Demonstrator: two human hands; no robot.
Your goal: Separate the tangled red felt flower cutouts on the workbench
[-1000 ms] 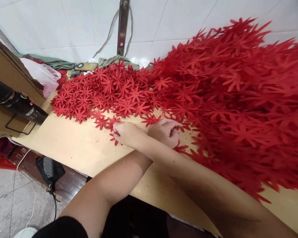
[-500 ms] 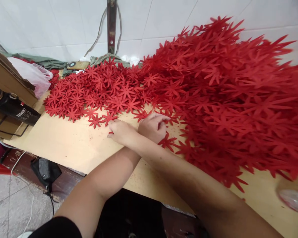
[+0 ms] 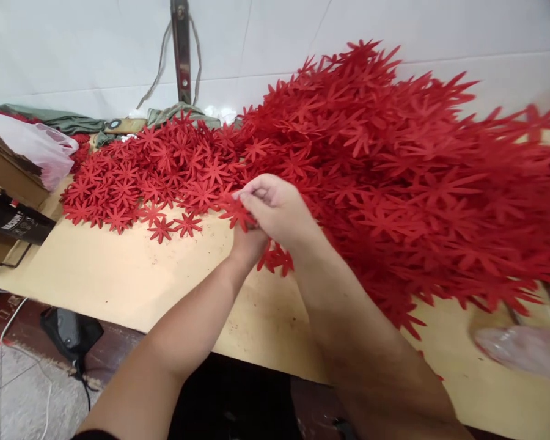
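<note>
The right hand (image 3: 277,208) pinches a flower (image 3: 233,211) between the table's (image 3: 142,275) front and back edges; the left hand (image 3: 251,242) is mostly hidden behind it, its grip unclear; a pile (image 3: 371,165) lines the back edge

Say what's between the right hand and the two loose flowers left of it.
Head view: the red flower pinched by the right hand, then bare tabletop.

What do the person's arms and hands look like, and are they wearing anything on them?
Both forearms are bare. A bit of black sleeve shows on the left arm; none shows on the right arm. The right hand has no glove. The left hand is mostly hidden. No watch shows.
</note>
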